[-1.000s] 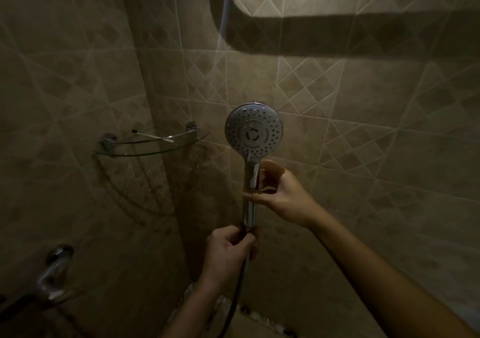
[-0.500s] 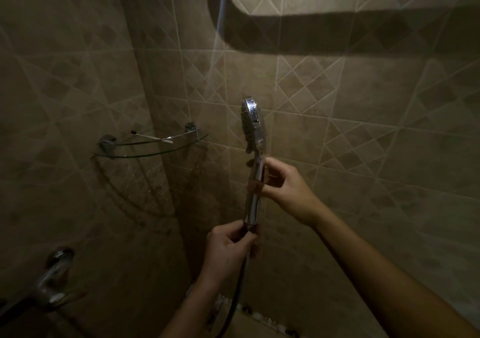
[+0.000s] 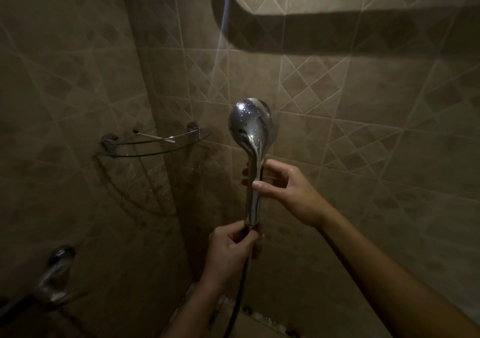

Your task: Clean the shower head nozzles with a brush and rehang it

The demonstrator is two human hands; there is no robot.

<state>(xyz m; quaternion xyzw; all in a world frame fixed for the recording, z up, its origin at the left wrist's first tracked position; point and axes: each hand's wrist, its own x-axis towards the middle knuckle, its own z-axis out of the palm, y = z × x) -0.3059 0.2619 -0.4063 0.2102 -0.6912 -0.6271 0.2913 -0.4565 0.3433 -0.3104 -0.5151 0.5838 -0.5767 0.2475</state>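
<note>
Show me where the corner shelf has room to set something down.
Shelf: bare glass between the thin stick and the curved front rim. The stick takes the back. Crowded at the shower head, gripped by left hand and right hand.

No text, label, brand, number or sign can be read in this dim shower corner. The chrome round-headed shower head, the beige diamond-patterned wall tiles and the curved glass corner shelf carry no legible marking.
</note>
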